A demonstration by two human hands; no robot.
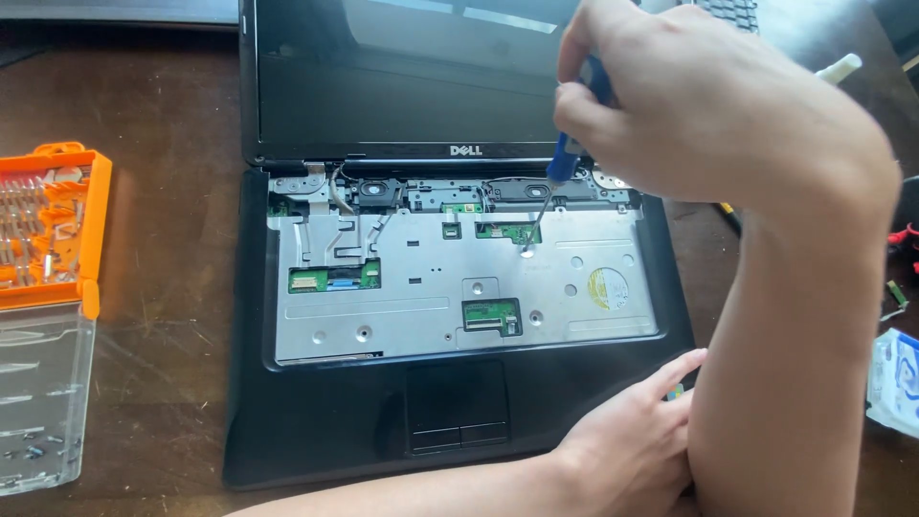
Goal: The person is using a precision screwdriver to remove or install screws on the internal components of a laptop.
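Blue-handled screwdriver [565, 158] in right hand [699, 105] meets bare metal laptop [450, 287] plate

Glossy black plastic laptop [316, 431], bare matt metal plate [421, 287] inside; scuffed dark wood table [163, 364].

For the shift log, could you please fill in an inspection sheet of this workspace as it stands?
Surface: dark brown wooden table, scuffed.
Job's things: open black laptop with keyboard removed, its metal plate and small green boards exposed; blue-handled screwdriver with its tip on a screw in the plate.
Clutter: orange bit case with its clear lid open at the left; a white packet at the right edge.
Grippers: right hand grips the screwdriver; left hand rests on the laptop's front right corner.
Cables: thin wires near the left hinge.
Surroundings: a second keyboard at the top edge.
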